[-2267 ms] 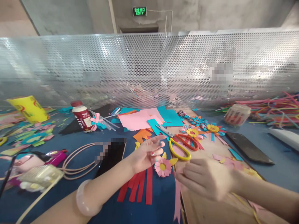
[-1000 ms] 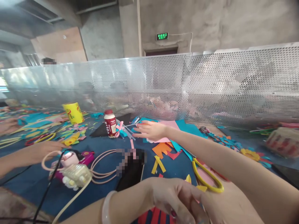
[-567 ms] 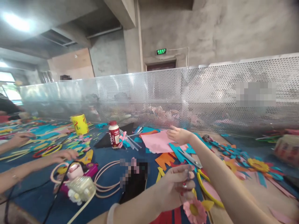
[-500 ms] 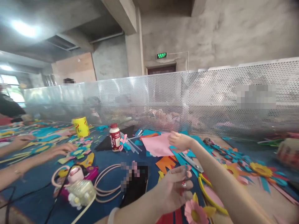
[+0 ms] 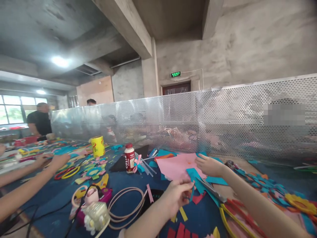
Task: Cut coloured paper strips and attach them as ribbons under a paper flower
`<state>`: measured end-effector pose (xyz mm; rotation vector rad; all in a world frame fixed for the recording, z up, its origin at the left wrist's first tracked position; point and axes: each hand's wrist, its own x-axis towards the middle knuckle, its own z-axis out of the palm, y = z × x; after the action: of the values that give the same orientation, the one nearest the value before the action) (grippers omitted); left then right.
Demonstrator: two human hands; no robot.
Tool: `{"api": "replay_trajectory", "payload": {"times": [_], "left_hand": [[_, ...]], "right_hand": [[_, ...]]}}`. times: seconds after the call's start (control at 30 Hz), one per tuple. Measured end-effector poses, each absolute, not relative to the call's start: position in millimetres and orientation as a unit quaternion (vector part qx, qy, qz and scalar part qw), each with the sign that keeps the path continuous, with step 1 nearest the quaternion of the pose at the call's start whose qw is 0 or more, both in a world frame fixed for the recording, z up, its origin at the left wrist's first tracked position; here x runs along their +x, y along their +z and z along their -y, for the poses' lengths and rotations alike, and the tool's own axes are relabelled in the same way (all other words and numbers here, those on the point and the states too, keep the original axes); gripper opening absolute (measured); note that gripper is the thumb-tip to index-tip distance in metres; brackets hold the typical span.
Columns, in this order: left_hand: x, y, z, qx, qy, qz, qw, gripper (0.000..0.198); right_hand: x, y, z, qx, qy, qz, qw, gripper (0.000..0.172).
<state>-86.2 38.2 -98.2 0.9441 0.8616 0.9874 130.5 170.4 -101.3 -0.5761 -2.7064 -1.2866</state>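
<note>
At the edge of pink paper is the right hand

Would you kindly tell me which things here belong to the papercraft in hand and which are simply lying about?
Probably in use, closest to the work: pink sheet, teal paper, scissors, red strips.

Probably just lying about: coffee bottle, yellow cylinder, phone.

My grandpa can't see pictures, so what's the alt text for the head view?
The wearer's left hand is beside blue paper and the right hand at a pink sheet, with scissors nearby and a cluttered blue table around them. A red-capped bottle and a yellow cylinder stand before a perforated metal screen.
</note>
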Motion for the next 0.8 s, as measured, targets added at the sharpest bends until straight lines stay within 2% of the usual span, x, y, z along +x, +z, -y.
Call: {"api": "replay_trajectory", "payload": {"times": [0.1,0.3,0.4,0.57,0.73,0.8], "left_hand": [[-103,-100,-52,0.593,0.355,-0.494,0.527,0.024],[-137,-85,-62,0.700,0.130,-0.445,0.543,0.033],[-142,-78,-62,0.724,0.089,-0.431,0.531,0.032],[-136,-80,-55,0.737,0.029,-0.427,0.524,0.029],[-127,-84,-48,0.765,0.007,-0.428,0.480,0.027],[-125,-85,-51,0.772,0.038,-0.456,0.440,0.029]], "right_hand": [[152,-104,-162,-0.205,-0.408,0.889,0.037,0.016],[170,-109,-126,-0.283,-0.337,0.898,0.018,0.010],[168,-110,-96,-0.369,-0.298,0.880,0.040,0.012],[157,-118,-46,-0.515,-0.237,0.819,0.084,0.025],[147,-143,-31,-0.569,-0.177,0.796,0.102,0.021],[143,-146,-31,-0.561,-0.165,0.804,0.109,0.020]]}}
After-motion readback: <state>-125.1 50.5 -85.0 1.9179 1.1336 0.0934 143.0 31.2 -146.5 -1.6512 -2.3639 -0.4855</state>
